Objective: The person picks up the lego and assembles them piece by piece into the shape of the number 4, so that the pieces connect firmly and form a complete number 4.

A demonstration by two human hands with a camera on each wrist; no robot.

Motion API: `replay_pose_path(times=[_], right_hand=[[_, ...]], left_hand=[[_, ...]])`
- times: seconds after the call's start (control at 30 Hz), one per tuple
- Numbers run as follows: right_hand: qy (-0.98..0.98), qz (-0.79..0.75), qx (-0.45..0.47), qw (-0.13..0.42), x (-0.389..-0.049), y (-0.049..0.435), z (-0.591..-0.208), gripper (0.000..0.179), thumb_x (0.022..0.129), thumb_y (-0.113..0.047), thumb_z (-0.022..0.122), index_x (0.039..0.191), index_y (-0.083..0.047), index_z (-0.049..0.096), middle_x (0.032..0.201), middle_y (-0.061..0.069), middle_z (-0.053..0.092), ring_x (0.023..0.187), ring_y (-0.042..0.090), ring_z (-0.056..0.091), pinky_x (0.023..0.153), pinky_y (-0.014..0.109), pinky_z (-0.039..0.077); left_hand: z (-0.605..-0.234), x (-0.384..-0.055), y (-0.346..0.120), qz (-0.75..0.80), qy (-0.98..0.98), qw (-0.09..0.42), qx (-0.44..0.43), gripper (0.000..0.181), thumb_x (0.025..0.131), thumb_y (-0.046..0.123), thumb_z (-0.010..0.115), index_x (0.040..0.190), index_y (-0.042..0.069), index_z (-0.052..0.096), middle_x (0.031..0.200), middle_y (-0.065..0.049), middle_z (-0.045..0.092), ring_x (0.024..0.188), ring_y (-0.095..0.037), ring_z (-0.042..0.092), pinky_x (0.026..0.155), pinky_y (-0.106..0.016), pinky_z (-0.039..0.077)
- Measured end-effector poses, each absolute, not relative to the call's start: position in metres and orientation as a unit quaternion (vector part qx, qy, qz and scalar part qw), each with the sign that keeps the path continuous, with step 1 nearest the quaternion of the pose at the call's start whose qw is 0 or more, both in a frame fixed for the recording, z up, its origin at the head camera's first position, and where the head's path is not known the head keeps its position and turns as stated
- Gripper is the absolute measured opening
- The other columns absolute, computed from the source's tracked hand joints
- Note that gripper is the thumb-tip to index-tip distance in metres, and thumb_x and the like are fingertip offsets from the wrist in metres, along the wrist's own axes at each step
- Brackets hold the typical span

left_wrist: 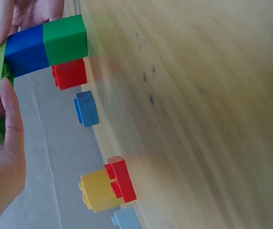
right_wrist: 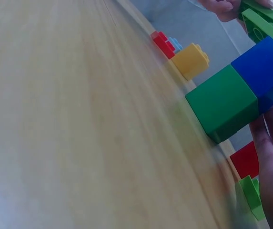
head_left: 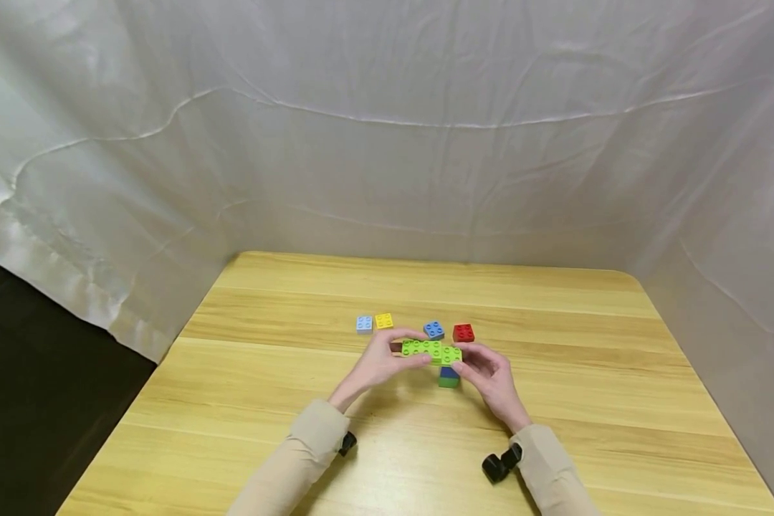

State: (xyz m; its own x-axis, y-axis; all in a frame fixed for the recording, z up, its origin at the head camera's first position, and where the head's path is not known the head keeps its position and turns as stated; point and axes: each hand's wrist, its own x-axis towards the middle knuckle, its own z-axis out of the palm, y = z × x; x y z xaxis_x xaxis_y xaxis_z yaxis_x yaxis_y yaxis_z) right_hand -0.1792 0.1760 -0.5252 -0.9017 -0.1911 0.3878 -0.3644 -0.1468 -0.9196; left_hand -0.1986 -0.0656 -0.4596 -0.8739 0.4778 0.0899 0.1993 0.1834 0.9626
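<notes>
My left hand (head_left: 379,358) pinches a light green toy brick (head_left: 419,348) between thumb and fingers. That brick overlaps a second, thinner light green brick (head_left: 451,355), which lies on top of a small stack. Below it the stack has a blue brick (left_wrist: 26,51) over a green brick (left_wrist: 65,40) that stands on the table. From the other side my right hand (head_left: 498,383) grips the thinner brick at the stack's top, its thumb at the near edge and its fingers behind.
Behind the hands on the wooden table (head_left: 232,401) are a light blue brick (head_left: 364,325), a yellow brick (head_left: 383,320), a blue brick (head_left: 434,330) and a red brick (head_left: 463,332). A flat red brick (left_wrist: 121,179) stands by the yellow one. Another light green brick (right_wrist: 253,196) lies to the right.
</notes>
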Motion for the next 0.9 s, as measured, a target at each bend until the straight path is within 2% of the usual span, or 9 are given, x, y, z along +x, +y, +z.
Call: replay_pose_path(times=[0.2, 0.33, 0.4, 0.5, 0.6, 0.77, 0.83, 0.9], right_hand=[[-0.648, 0.729, 0.212, 0.059, -0.1794, 0.1759, -0.5255, 0.035, 0.091, 0.009, 0.065, 0.123, 0.020, 0.055, 0.118, -0.010, 0.070, 0.101, 0.002, 0.065, 0.091, 0.015, 0.056], [-0.648, 0.730, 0.209, 0.058, -0.1795, 0.1758, -0.5259, 0.035, 0.091, 0.009, 0.065, 0.123, 0.021, 0.055, 0.118, -0.011, 0.070, 0.101, 0.002, 0.065, 0.091, 0.015, 0.056], [-0.648, 0.731, 0.206, 0.056, -0.1796, 0.1759, -0.5261, 0.036, 0.091, 0.009, 0.065, 0.123, 0.021, 0.054, 0.117, -0.011, 0.070, 0.100, 0.002, 0.065, 0.090, 0.015, 0.056], [-0.646, 0.733, 0.205, 0.054, -0.1801, 0.1761, -0.5265, 0.036, 0.091, 0.009, 0.065, 0.123, 0.022, 0.054, 0.117, -0.011, 0.071, 0.099, 0.002, 0.065, 0.089, 0.015, 0.056], [-0.646, 0.733, 0.206, 0.053, -0.1805, 0.1763, -0.5268, 0.036, 0.091, 0.009, 0.065, 0.123, 0.022, 0.054, 0.116, -0.010, 0.071, 0.099, 0.002, 0.065, 0.089, 0.015, 0.056], [-0.644, 0.734, 0.207, 0.052, -0.1801, 0.1762, -0.5268, 0.036, 0.091, 0.009, 0.065, 0.123, 0.022, 0.054, 0.117, -0.010, 0.071, 0.099, 0.002, 0.065, 0.089, 0.015, 0.056], [-0.644, 0.735, 0.206, 0.052, -0.1798, 0.1761, -0.5268, 0.036, 0.091, 0.009, 0.065, 0.123, 0.021, 0.054, 0.117, -0.011, 0.071, 0.099, 0.002, 0.065, 0.088, 0.015, 0.056], [-0.644, 0.736, 0.204, 0.051, -0.1796, 0.1759, -0.5266, 0.036, 0.091, 0.009, 0.065, 0.123, 0.022, 0.054, 0.117, -0.011, 0.071, 0.099, 0.002, 0.065, 0.088, 0.015, 0.056]], left_hand=[[-0.4580, -0.1987, -0.0627, 0.538, 0.800, 0.078, 0.254, 0.038, 0.091, 0.023, 0.075, 0.126, 0.009, 0.069, 0.132, -0.011, 0.066, 0.125, -0.029, 0.059, 0.107, -0.052, 0.048], [-0.4582, -0.2001, -0.0628, 0.529, 0.804, 0.089, 0.258, 0.037, 0.091, 0.025, 0.075, 0.127, 0.014, 0.069, 0.132, -0.008, 0.066, 0.126, -0.025, 0.058, 0.110, -0.054, 0.045], [-0.4586, -0.2012, -0.0632, 0.533, 0.800, 0.102, 0.257, 0.038, 0.091, 0.025, 0.074, 0.127, 0.014, 0.068, 0.131, -0.008, 0.067, 0.118, -0.021, 0.061, 0.105, -0.052, 0.050], [-0.4585, -0.2028, -0.0639, 0.546, 0.788, 0.122, 0.256, 0.039, 0.092, 0.023, 0.074, 0.128, 0.011, 0.067, 0.126, -0.010, 0.068, 0.097, -0.013, 0.064, 0.090, -0.049, 0.058], [-0.4590, -0.2042, -0.0647, 0.562, 0.774, 0.138, 0.259, 0.038, 0.092, 0.019, 0.073, 0.129, 0.008, 0.067, 0.122, -0.014, 0.068, 0.082, -0.015, 0.063, 0.077, -0.052, 0.061], [-0.4592, -0.2052, -0.0654, 0.567, 0.770, 0.144, 0.256, 0.038, 0.092, 0.018, 0.074, 0.128, 0.007, 0.067, 0.124, -0.015, 0.069, 0.084, -0.038, 0.065, 0.075, -0.053, 0.060], [-0.4590, -0.2053, -0.0655, 0.566, 0.770, 0.146, 0.255, 0.038, 0.092, 0.018, 0.074, 0.128, 0.007, 0.068, 0.126, -0.016, 0.068, 0.085, -0.044, 0.065, 0.074, -0.051, 0.061], [-0.4587, -0.2056, -0.0655, 0.567, 0.770, 0.147, 0.253, 0.039, 0.091, 0.017, 0.075, 0.127, 0.007, 0.068, 0.126, -0.017, 0.069, 0.084, -0.043, 0.064, 0.072, -0.046, 0.061]])
